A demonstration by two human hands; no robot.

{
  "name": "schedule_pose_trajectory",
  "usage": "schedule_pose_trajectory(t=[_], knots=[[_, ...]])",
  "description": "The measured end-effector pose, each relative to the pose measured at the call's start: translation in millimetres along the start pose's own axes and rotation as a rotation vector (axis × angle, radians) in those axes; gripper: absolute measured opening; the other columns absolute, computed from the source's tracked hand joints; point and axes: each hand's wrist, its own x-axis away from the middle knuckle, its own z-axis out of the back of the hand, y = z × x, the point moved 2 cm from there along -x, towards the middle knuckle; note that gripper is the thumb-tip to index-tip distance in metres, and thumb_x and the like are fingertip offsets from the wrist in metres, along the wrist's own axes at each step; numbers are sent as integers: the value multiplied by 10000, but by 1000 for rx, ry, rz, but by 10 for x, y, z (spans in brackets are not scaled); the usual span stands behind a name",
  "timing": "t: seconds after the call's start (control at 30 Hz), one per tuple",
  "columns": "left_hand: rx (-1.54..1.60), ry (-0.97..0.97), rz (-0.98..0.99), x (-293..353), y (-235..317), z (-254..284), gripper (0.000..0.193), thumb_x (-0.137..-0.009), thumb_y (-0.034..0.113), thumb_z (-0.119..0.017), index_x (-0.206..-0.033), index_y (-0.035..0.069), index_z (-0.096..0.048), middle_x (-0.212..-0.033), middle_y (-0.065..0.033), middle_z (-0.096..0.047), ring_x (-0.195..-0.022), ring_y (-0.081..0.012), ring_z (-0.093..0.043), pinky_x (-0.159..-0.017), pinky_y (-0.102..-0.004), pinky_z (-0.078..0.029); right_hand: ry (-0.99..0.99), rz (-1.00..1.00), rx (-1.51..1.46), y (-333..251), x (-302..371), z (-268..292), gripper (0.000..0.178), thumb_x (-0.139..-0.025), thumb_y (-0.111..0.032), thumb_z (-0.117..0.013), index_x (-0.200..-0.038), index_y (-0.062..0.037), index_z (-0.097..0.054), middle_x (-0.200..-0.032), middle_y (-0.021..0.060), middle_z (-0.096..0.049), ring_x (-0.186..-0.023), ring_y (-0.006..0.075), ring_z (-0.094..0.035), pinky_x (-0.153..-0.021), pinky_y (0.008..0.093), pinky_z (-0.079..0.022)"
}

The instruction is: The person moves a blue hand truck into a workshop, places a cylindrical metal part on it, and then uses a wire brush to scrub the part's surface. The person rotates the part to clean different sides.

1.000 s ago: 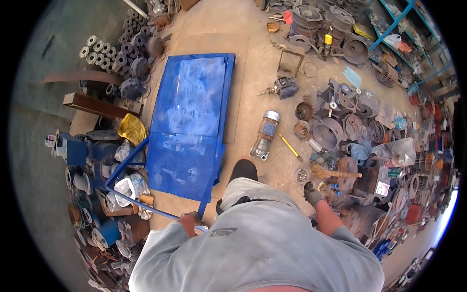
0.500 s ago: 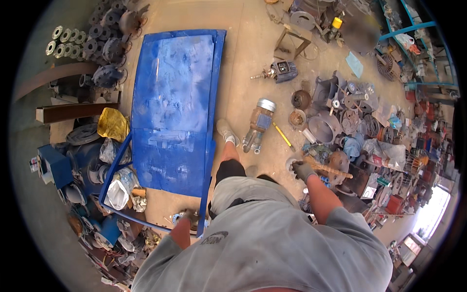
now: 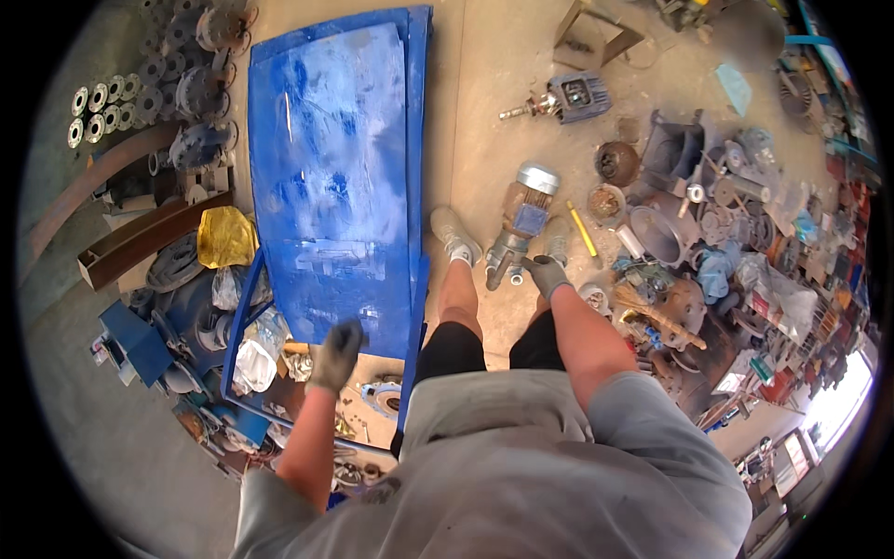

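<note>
My left hand (image 3: 336, 358), in a grey work glove with dark fingers, hangs above the near end of a blue flat-bed cart (image 3: 326, 186). Its fingers are too dark and smeared to make out. My right hand (image 3: 547, 274), gloved too, has its fingers stretched to the left, with nothing visible in them. Just beyond it lies an electric motor (image 3: 529, 212) with a rusty body, a silver end cap and pipe fittings at its near end. The right fingertips overlap the area beside the fittings; contact cannot be told. A flanged metal ring (image 3: 381, 399) lies below the cart's near end.
A yellow bar (image 3: 581, 229) lies right of the motor. Another motor with a shaft (image 3: 575, 97) lies farther off. Metal parts, a large bowl-shaped casting (image 3: 663, 230) and a wooden-handled brush (image 3: 666, 319) crowd the right. Flanges, a rusty beam (image 3: 154, 240) and a yellow bag (image 3: 226, 238) line the left.
My left hand has risen from the ring near the cart's frame to above the cart's near end. My right hand has moved left from the parts pile toward the motor. The view has shifted.
</note>
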Motion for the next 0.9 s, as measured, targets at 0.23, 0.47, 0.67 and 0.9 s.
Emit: schedule_pose_trajectory(t=[0.23,0.47,0.67,0.9], knots=[[-1088,-790,-431,2050,-2750,-745,285,-1021,249,-620,-1212,58,-713,-1111,-117,-778,-1070,-280,-737,-957,-429,-560,-23,-192,-502,1391,-1311,-1740,828,-907,-422,-927,-1493,59,-593,-1302,154,-750,-1202,245,-714,-1019,368,-540],[-601,-721,397,2082,-2941,-1294,395,-1102,396,-570,-1132,65,-784,-1106,-190,-812,-1106,-382,-769,-1010,-488,-584,-175,-515,-1121,1078,-1582,-2094,363,-978,-153,-811,-1277,18,-698,-1100,133,-767,-942,261,-752,-840,407,-591],[-165,-232,260,1484,-2778,-1174,216,-1107,241,-595,-1072,61,-710,-1057,-179,-750,-1000,-339,-741,-867,-468,-574,-242,-543,-1088,1199,-1617,-1962,239,-1053,-211,-722,-1259,-117,-647,-1055,80,-700,-960,281,-669,-843,452,-552],[13,-302,496,1350,-2649,-1254,346,-1091,371,-686,-1118,49,-810,-990,-132,-830,-920,-230,-787,-856,-395,-616,-385,-455,-1164,571,-1554,-825,468,-1107,-332,-531,-1484,-61,-593,-1428,159,-689,-1306,376,-655,-1116,559,-534]])
